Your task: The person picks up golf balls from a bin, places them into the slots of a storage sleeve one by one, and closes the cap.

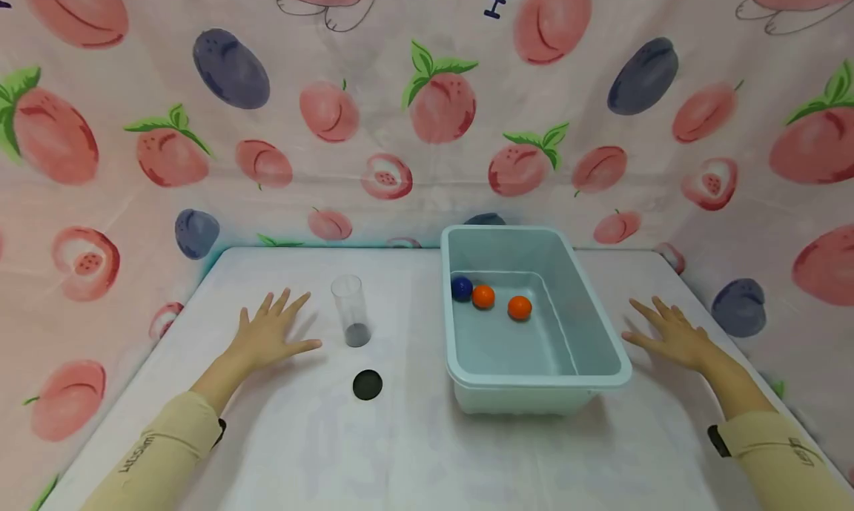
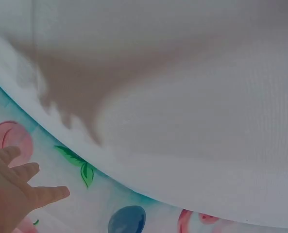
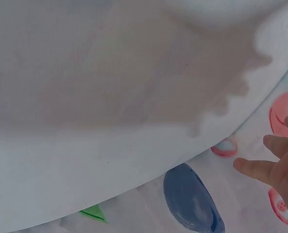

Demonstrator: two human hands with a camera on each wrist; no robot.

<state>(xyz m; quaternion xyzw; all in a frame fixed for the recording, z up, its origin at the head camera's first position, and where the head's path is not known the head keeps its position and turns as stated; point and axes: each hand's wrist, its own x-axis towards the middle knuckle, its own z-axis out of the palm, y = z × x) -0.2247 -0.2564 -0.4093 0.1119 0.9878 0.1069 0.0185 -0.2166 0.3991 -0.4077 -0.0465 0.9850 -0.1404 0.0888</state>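
Observation:
My left hand (image 1: 267,338) is spread above the left of the table, fingers straight, holding nothing. Just right of it stands a clear plastic cylinder (image 1: 350,307), upright and open at the top. A round black lid (image 1: 368,385) lies flat in front of the cylinder. My right hand (image 1: 674,338), fingers also spread and free of any object, is to the right of a pale blue plastic bin (image 1: 539,381). Inside the bin, toward its left, are a dark blue ball (image 1: 461,288), an orange ball (image 1: 483,297) beside it and another orange ball (image 1: 520,308).
A white cloth covers the table (image 1: 320,452). Fruit-printed fabric (image 1: 387,103) hangs behind it and along both sides. In both wrist views, hand shadows fall on the white surface near its edge.

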